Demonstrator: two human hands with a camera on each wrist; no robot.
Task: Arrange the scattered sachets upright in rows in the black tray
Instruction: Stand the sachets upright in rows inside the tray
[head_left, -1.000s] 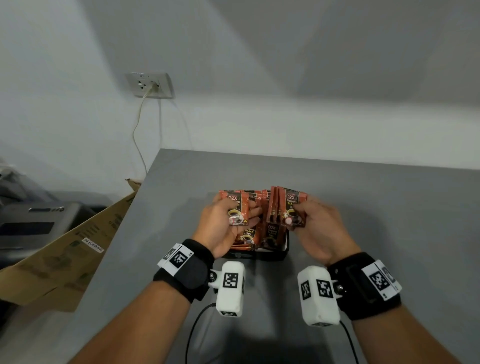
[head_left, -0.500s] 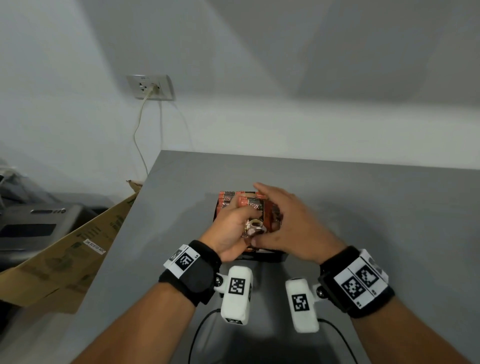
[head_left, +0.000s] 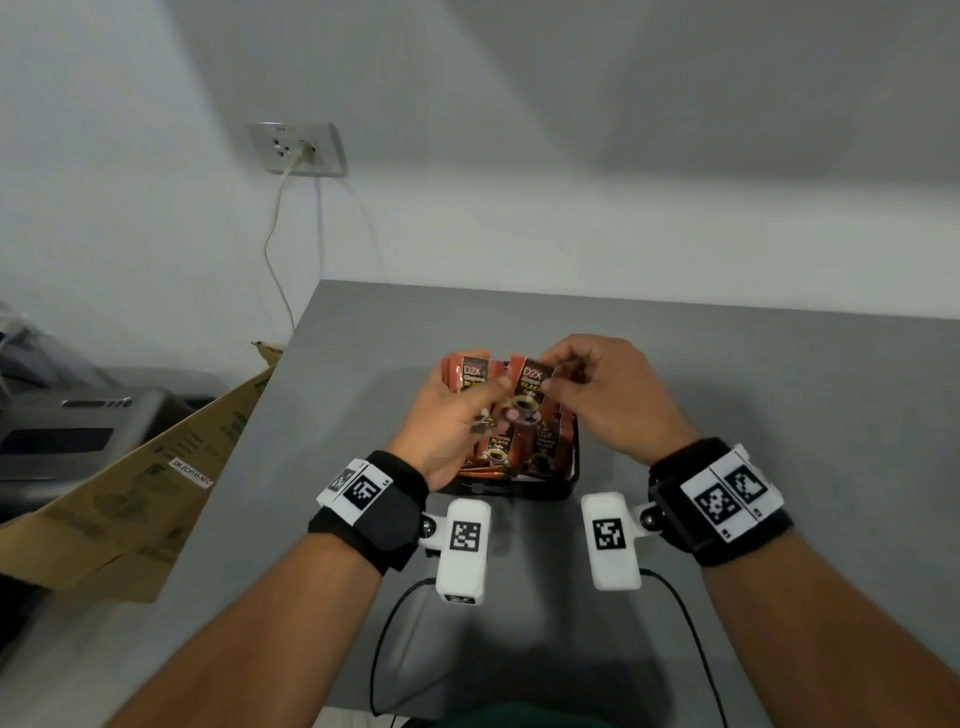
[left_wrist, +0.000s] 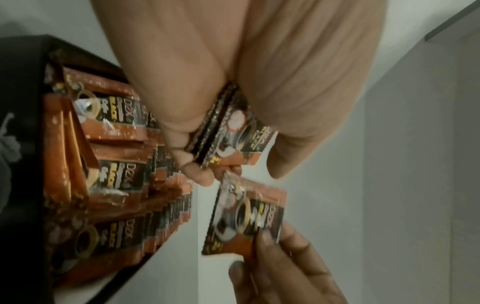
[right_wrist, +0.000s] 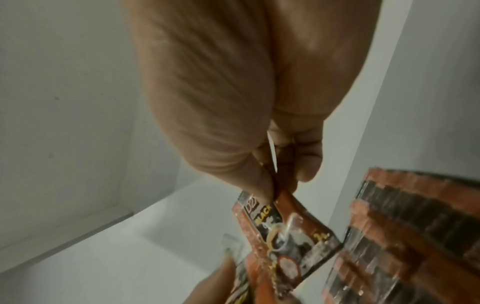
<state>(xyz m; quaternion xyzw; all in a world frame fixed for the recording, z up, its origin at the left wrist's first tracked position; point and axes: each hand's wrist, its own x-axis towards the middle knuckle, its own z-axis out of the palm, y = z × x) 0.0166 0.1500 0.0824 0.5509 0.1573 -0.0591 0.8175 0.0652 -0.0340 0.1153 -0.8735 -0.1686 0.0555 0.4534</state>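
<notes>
Orange-and-black coffee sachets (head_left: 498, 454) stand in rows inside the black tray (head_left: 569, 480) in the middle of the grey table. My left hand (head_left: 485, 397) hovers over the tray's left side and grips a small stack of sachets (head_left: 470, 374); the left wrist view shows that stack (left_wrist: 230, 131) squeezed between thumb and fingers. My right hand (head_left: 550, 379) pinches the top corner of a single sachet (head_left: 530, 392) just beside the stack. This single sachet (right_wrist: 285, 236) hangs from the right hand (right_wrist: 275, 185), next to the packed rows (right_wrist: 415, 236).
A flattened cardboard box (head_left: 130, 499) leans at the table's left edge, beside a grey machine (head_left: 67, 431). A wall socket (head_left: 298, 148) with a cable hangs behind. Two black cables (head_left: 384, 639) run off the near table edge.
Half a second ago both hands were pressed together over the tray. They have since parted slightly and risen, with a single sachet now in the right hand and a stack in the left.
</notes>
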